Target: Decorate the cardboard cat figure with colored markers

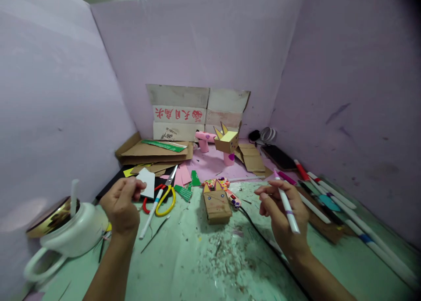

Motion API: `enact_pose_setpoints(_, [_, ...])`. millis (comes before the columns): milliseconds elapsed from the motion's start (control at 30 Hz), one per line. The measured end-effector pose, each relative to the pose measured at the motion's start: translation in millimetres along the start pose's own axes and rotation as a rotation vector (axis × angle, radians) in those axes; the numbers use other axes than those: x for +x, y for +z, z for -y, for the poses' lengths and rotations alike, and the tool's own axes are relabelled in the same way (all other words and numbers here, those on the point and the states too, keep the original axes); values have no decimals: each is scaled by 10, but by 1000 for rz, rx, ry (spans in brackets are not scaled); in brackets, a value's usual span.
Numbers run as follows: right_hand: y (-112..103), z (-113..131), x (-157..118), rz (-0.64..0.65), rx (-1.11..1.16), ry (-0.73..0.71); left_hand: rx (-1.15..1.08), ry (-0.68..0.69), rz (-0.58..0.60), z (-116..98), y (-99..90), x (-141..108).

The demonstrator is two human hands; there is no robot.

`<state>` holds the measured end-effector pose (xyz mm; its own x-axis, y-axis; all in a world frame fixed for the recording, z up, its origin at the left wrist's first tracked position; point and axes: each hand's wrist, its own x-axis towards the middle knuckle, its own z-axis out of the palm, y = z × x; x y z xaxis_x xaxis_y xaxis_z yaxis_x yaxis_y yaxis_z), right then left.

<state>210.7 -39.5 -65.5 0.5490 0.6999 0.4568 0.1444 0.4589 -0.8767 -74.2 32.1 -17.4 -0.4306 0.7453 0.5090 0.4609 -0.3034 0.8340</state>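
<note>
Being held aslant by the curled right hand (280, 218): a white, purple-banded plastic marker (287, 206).
The left hand's (121, 201) thumb and fingertips are pressed together; whether the white paper card (150, 183) beyond is pinched cannot be told. Between the hands, a boxy brown cardboard head (217, 208) is set on the pale-green tabletop (177, 270).

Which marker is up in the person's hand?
The white marker with the purple band, held tilted in the right hand. The other markers, such as the red-ended marker, are lying down with no hand holding them.
</note>
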Motion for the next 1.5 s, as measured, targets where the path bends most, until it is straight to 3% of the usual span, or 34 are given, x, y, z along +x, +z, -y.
enact_pose_setpoints(200, [-5,-41,-14,3,-2,21,410,-97,306,96,-17,128])
enact_pose_setpoints(500, [-17,-42,17,-48,27,85,796,-113,554,44,8,101])
enact_pose_setpoints(633, [-59,-35,46,-24,58,164,896,-123,538,85,-49,136])
enact_pose_setpoints(733, [-84,-51,51,5,75,224,866,-105,564,135,-68,149])
enact_pose_setpoints(1000, [-30,-84,107,-38,163,384,533,6,906,93,208,-194])
enact_pose_setpoints(1167, [21,-113,138,-69,188,409,490,-26,1079,133,310,-308])
enact_pose_setpoints(1267, [7,-108,111,-82,215,427,470,-69,1077,128,282,-256])
enact_pose_setpoints(1433, [-61,-90,109,-191,244,435,489,-117,862,75,206,-127])
enact_pose_setpoints(1500, [-72,-114,120,-219,250,428,434,-124,857,48,206,-124])
